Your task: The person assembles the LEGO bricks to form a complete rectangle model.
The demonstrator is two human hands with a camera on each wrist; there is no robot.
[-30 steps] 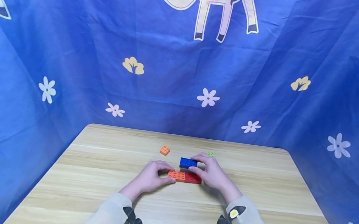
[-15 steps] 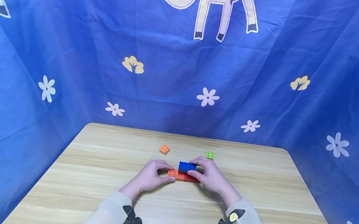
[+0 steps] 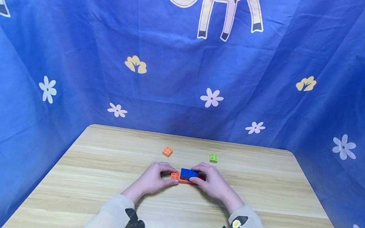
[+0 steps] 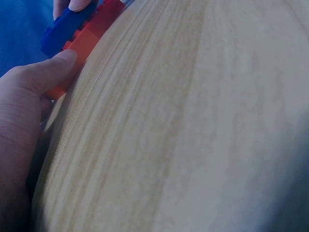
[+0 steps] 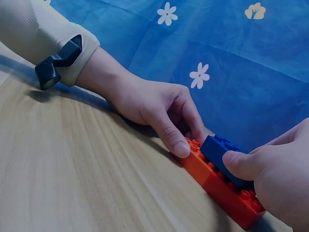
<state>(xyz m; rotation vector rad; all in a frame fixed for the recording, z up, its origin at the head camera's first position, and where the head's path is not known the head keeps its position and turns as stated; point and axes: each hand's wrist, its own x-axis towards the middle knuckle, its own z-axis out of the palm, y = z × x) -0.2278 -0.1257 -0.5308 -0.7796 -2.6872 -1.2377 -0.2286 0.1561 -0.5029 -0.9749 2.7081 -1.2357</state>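
Note:
My left hand pinches the left end of an orange building brick on the table, thumb in front and fingers behind. A red building brick lies end to end with it, on its right. My right hand holds a blue eight-stud building brick between thumb and fingers, studs upward. The blue brick spans the seam between orange and red. Studs show beneath it in the right wrist view; whether it is pressed down fully, I cannot tell. In the head view, my right hand partly hides the red brick.
Behind the hands, a small orange four-stud brick lies on the wooden table at left, and a lime green one at right. A blue patterned curtain encloses the table's back and sides.
My right hand has brought the blue brick down and toward me, onto the orange and red bricks. The green brick has come fully into view. My left hand keeps its place.

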